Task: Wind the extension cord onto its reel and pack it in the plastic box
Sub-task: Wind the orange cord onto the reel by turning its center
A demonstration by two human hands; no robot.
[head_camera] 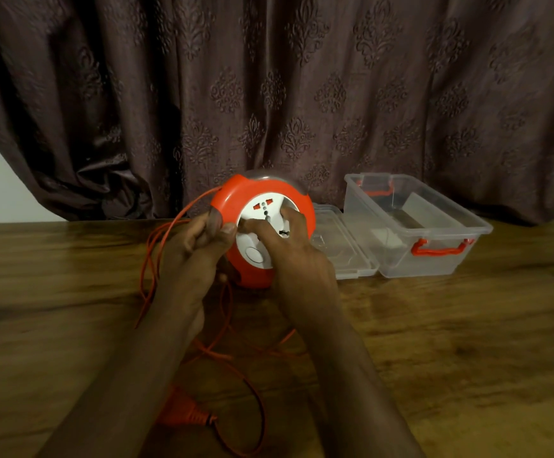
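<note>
An orange cord reel (236,196) with a white socket face stands tilted on edge at the table's middle. My left hand (193,256) grips its left rim, thumb on the white face. My right hand (285,239) presses its fingers onto the socket face. The thin orange cord (170,226) loops out from the reel's left side, runs down under my forearms, and ends at an orange plug (186,413) near the front edge. A clear plastic box (434,223) with orange latches stands open to the right of the reel.
The box's clear lid (345,249) lies flat between the reel and the box. A dark patterned curtain (302,94) hangs right behind the wooden table (467,342). Loose cord loops cover the table's front middle.
</note>
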